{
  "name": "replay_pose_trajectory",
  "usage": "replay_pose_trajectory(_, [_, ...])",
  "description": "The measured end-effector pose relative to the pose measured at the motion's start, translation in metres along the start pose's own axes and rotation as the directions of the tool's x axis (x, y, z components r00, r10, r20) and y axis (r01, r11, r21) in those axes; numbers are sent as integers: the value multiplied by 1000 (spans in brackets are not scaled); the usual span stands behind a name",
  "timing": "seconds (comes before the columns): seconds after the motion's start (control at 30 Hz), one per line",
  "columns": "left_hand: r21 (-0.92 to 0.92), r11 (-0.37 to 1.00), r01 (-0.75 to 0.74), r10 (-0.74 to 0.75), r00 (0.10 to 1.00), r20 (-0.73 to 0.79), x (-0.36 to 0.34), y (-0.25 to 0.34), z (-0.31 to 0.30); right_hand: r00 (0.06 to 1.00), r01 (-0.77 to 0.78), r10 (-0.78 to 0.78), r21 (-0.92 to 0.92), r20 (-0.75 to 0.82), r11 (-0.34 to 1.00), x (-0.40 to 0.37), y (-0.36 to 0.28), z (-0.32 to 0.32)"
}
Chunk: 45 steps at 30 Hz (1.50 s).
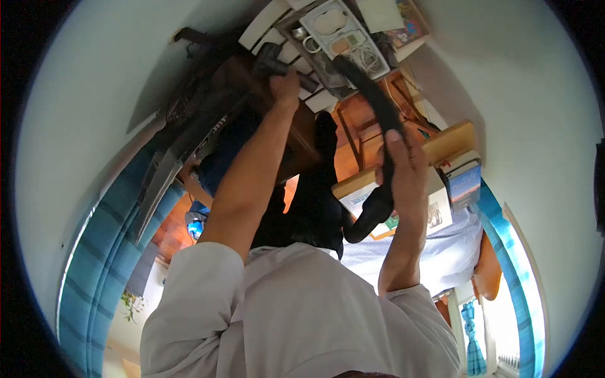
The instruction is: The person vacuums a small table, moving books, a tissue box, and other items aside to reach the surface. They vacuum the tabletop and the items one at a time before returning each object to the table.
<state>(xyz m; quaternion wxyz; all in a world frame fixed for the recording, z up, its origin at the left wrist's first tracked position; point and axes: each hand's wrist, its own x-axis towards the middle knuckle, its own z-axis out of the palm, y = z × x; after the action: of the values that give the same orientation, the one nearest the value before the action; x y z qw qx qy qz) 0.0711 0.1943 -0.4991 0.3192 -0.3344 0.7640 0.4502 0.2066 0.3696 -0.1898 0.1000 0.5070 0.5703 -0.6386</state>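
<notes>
The left hand (pixel 285 88) is closed around a dark T-shaped tool (pixel 271 62), slightly blurred, held over or against the white slats (pixel 259 26) at the far left; whether the tool touches them, I cannot tell. The right hand (pixel 406 160) is narrow, its fingers wrapped around a long, black, curved strip (pixel 378 104). One end of the strip reaches far, to just in front of the light tray (pixel 321 26) as seen from here, and the other bends in a hook near the person's body.

The light tray sits inside a larger dark-rimmed tray (pixel 291 26) at the far side. It has several compartments, one with a tangle of white cable (pixel 365 58) in it; a white ring-shaped item (pixel 311 44) lies at its left edge. Sheets of pale paper (pixel 380 14) and a colourful printed item (pixel 411 26) are just to the right of the trays.

Nearer, on the right, a wooden board (pixel 450 143) stands beside books, one with a blue cover (pixel 465 184). A checked cloth (pixel 435 249) spreads below them, and a blue curtain (pixel 517 252) hangs farther right.
</notes>
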Motion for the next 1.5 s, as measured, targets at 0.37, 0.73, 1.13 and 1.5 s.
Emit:
replay_pose_trajectory(0.37, [-736,584,342,-10,910,415,-105,69,-51,982,182,-143,-401,124,898,-37,59,16])
replay_pose_trajectory(0.73, [-611,717,335,-38,895,445,-169,73,-20,966,246,-255,-443,41,862,-30,66,36])
replay_pose_trajectory(1.13, [280,300,-912,656,410,634,-79,33,32,974,210,-227,-323,-16,923,53,26,7])
replay_pose_trajectory(1.5, [475,-292,-830,766,94,635,-46,44,61,935,306,-352,-582,37,753,135,23,83])
